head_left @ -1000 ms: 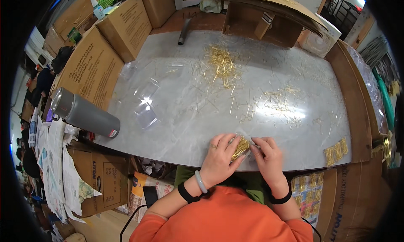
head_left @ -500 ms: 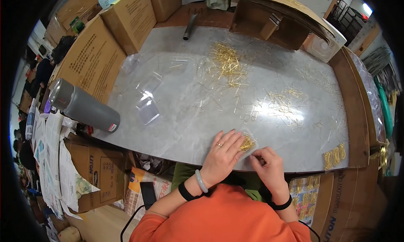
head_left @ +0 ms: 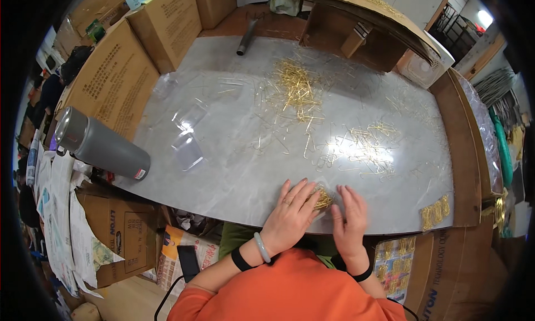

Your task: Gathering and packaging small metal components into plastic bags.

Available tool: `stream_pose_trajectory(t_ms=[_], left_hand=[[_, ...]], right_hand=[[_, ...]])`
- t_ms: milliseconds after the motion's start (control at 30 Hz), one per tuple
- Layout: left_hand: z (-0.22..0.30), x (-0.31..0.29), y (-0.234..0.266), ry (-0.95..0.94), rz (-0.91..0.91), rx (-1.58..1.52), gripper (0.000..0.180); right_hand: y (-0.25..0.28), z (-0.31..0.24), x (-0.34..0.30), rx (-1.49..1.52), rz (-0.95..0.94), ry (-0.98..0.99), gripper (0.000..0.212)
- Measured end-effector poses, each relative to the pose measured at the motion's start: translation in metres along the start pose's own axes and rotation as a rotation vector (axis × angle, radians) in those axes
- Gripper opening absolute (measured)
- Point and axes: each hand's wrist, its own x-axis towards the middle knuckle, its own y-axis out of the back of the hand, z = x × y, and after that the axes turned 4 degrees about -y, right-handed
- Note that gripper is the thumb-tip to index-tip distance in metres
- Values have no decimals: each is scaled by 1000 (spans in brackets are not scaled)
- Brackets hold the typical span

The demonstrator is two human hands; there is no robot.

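My left hand [head_left: 291, 214] lies over the near edge of the grey table, its fingers stretched out against a small bunch of gold wire hooks [head_left: 322, 199]. A clear plastic holder around that bunch is only faintly visible now, and the palm hides part of it. Just right of the bunch, my right hand [head_left: 351, 218] is raised with fingers extended and thumb apart; nothing shows in it. Farther out lie a loose spread of gold hooks [head_left: 365, 151] and a bigger heap of hooks [head_left: 296, 87].
On the left are clear plastic boxes [head_left: 188, 152] and a grey tumbler [head_left: 106, 145]. A neat row of gold hooks [head_left: 435, 213] lies near the right edge. A dark tube [head_left: 247, 37] and an open cardboard box [head_left: 351, 34] are at the back. Cardboard walls [head_left: 114, 78] border the left.
My right hand has opened from a curled pinch, its fingers now extended upward beside the bunch. The left hand stays on the bunch. The whole view has shifted slightly.
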Motion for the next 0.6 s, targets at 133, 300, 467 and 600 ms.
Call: stream_pose_trajectory(t_ms=[133,300,467,600], left_hand=[[-1,0,1,20,20,-89,52],[-2,0,5,8,-17,-156,55],[-1,-1,2,35,61,-159,54],[-1,0,2,22,80,-153,50]], right_hand=[[-10,-4,-10,4,-11,67,43],[-14,-1,-9,43,-6,60,40],[-5,-4,-18,44,37,-66,42],[-6,-4,-20,34,59,11,42]])
